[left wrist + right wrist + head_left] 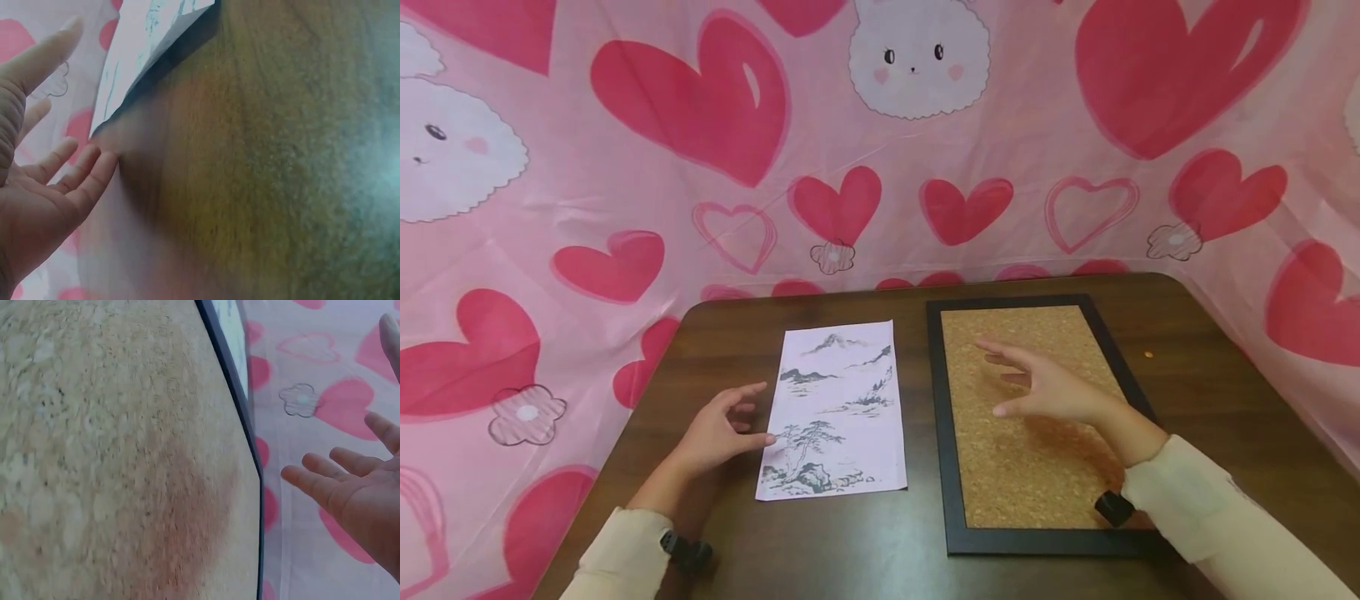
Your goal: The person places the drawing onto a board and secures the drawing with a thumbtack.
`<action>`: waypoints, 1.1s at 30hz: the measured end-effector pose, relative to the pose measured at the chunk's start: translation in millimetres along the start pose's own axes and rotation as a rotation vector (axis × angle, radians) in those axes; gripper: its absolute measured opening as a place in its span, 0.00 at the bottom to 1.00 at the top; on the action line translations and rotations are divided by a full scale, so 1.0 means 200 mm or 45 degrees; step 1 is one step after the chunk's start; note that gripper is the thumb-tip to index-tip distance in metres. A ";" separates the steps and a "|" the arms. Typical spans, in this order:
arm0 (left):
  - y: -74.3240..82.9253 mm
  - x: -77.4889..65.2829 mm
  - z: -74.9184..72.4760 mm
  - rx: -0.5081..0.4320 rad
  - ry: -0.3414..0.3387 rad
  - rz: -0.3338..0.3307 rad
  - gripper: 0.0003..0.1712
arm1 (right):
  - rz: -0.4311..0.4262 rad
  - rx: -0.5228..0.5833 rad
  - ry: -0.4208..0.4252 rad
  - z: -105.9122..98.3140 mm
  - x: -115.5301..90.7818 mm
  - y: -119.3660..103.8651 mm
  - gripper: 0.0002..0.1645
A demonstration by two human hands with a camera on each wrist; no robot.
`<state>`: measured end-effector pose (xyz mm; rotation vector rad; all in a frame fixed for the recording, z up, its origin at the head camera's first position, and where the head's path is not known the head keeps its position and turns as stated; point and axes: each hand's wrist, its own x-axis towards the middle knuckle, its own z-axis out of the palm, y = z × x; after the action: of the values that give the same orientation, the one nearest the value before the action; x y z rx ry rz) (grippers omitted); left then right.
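Note:
A sheet of paper (850,417) printed with an ink landscape of mountains and pines lies on the table, left of centre. To its right lies a cork board (1022,483) in a black frame. My left hand (722,429) is at the paper's left edge, thumb and fingers spread apart; whether the thumb tip touches the sheet I cannot tell. In the left wrist view that hand (56,194) holds nothing. Over the cork hovers my right hand (1052,387), its fingers loosely extended, casting a shadow. The right wrist view shows this hand (369,487) with nothing in it.
The dark wooden table (880,542) has rounded far corners. A small orange-yellow thing (1148,355) lies right of the board, too small to identify. Behind and beside the table hangs a pink cloth (880,150) with hearts and white animal faces. Both wrists wear black straps.

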<state>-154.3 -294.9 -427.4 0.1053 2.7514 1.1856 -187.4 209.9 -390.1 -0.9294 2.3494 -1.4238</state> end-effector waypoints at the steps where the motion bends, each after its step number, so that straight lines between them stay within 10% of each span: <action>1: 0.00 0.01 0.00 0.001 -0.001 -0.002 0.53 | 0.018 0.015 0.002 0.00 0.01 0.00 0.54; 22: -0.02 0.10 0.10 0.037 0.043 -0.021 0.53 | 0.091 0.065 -0.032 0.17 0.28 -0.05 0.51; 33: 0.00 0.10 0.11 -0.489 0.006 -0.099 0.31 | 0.204 0.025 -0.082 0.18 0.31 -0.07 0.44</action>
<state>-170.2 -276.3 -444.5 -0.0463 2.4501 1.6615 -211.4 140.4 -389.4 -0.7519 2.3011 -1.3325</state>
